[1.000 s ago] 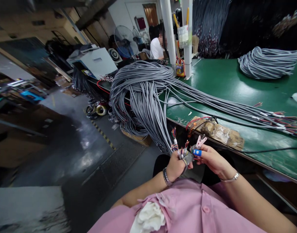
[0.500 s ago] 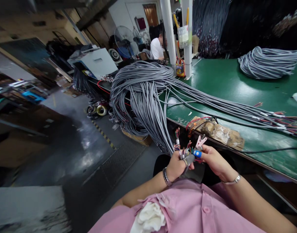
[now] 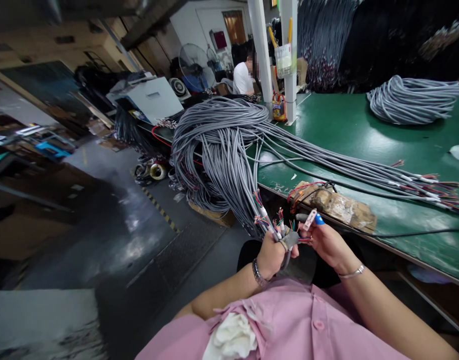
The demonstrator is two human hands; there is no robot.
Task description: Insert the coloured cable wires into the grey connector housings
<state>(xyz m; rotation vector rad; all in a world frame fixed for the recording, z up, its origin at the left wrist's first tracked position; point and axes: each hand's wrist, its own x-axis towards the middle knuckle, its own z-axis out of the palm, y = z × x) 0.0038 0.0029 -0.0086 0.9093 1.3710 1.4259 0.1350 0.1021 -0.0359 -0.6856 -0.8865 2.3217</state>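
Note:
Low in the middle, my left hand (image 3: pixel 271 256) is closed around several grey cables (image 3: pixel 265 220) whose stripped ends fan out in coloured wires. A grey covering wraps its thumb. Just to the right, my right hand (image 3: pixel 329 246) is closed with a pale pink clothespin (image 3: pixel 309 220) at its fingertips. One of its fingers wears a blue band (image 3: pixel 319 219) with white spots, another a dark grey cover. Its fingertips are beside the coloured wires (image 3: pixel 304 239) that stick out of the left hand. Exactly which wires they touch is hidden.
A thick heap of grey cables (image 3: pixel 217 125) hangs over the edge of the green table (image 3: pixel 334 130). By that edge lies a taped wooden block (image 3: pixel 340 207). A cable coil (image 3: pixel 413 100) rests farther back. A person in white (image 3: pixel 243 77) sits beyond the white posts (image 3: pixel 263 55).
My right hand has shifted slightly left, and the clothespin has turned and tilted in it. The cable ends in my left hand are spread farther up and to the left.

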